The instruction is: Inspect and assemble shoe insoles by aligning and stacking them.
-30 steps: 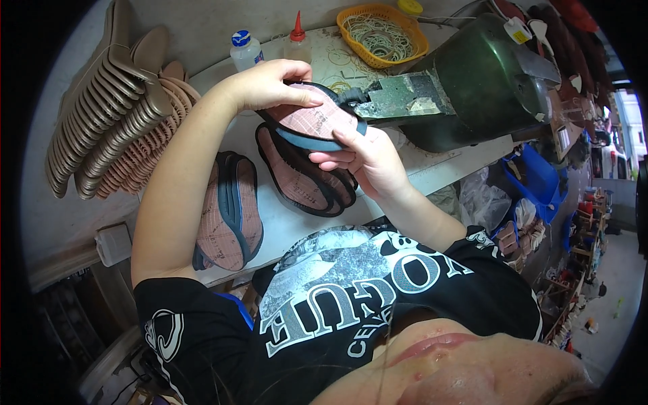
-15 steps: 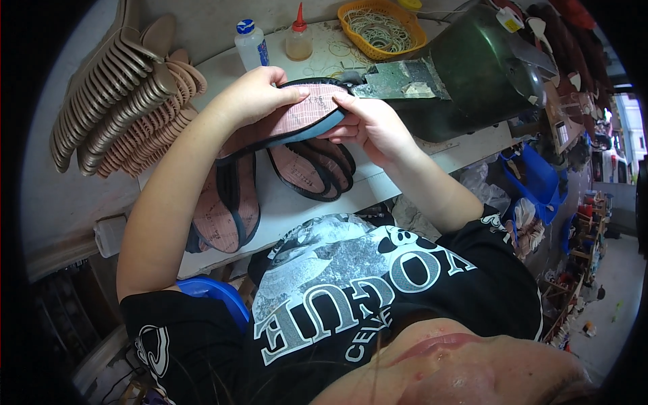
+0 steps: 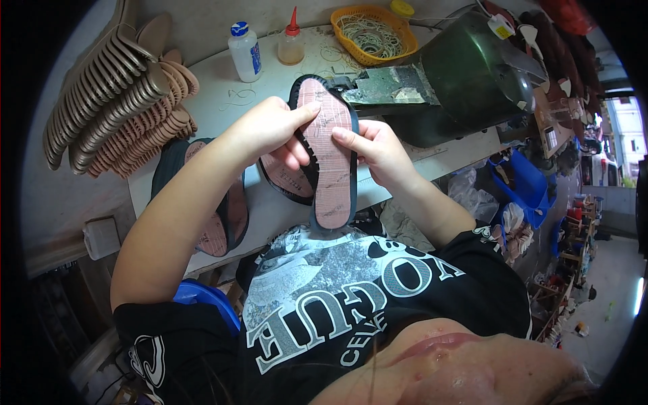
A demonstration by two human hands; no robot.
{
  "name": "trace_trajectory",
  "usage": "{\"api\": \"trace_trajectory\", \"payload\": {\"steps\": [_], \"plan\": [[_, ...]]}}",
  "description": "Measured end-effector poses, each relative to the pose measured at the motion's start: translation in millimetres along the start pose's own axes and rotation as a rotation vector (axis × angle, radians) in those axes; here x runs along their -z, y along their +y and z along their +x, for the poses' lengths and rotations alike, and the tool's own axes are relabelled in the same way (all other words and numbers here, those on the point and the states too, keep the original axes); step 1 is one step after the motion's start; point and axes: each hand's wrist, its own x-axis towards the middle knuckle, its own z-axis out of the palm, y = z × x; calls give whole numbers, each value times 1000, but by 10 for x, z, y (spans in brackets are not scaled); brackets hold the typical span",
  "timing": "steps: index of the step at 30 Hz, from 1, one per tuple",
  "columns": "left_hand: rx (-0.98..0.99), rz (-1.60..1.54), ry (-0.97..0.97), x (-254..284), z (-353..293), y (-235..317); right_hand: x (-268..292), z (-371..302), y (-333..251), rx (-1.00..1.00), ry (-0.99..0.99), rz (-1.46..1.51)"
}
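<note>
A pink shoe insole (image 3: 333, 169) with black edging is held over the bench, its long axis running toward my chest. Dark notches line its left edge. My left hand (image 3: 273, 128) grips the upper left side, thumb on the pink face and fingers curled beneath. On the opposite edge, my right hand (image 3: 379, 145) pinches it, thumb on top and fingers behind. Partly hidden below my left hand lies another pink-and-black insole (image 3: 287, 177). More of these insoles (image 3: 236, 210) rest beside my left forearm, which covers part of them.
A dark green machine (image 3: 466, 67) stands right of the insole's far end. At the back are a white bottle (image 3: 244, 54), a red-tipped glue bottle (image 3: 291, 44) and a yellow basket (image 3: 374, 54) of cords. Bundled tan soles (image 3: 115, 88) are stacked left; a blue bin (image 3: 523, 185) sits right.
The insole has turned from lying slantwise to pointing toward my chest, its pink face now showing fully. Both hands have shifted their grip along its edges and still hold it.
</note>
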Motion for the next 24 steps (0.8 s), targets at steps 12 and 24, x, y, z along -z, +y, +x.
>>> {"api": "trace_trajectory", "payload": {"steps": [12, 24], "plan": [[-139, -108, 240, 23, 182, -236, 257, -9, 200, -89, -63, -31], [-111, -124, 217, 394, 452, -75, -204, -206, 284, -113, 65, 297]]}}
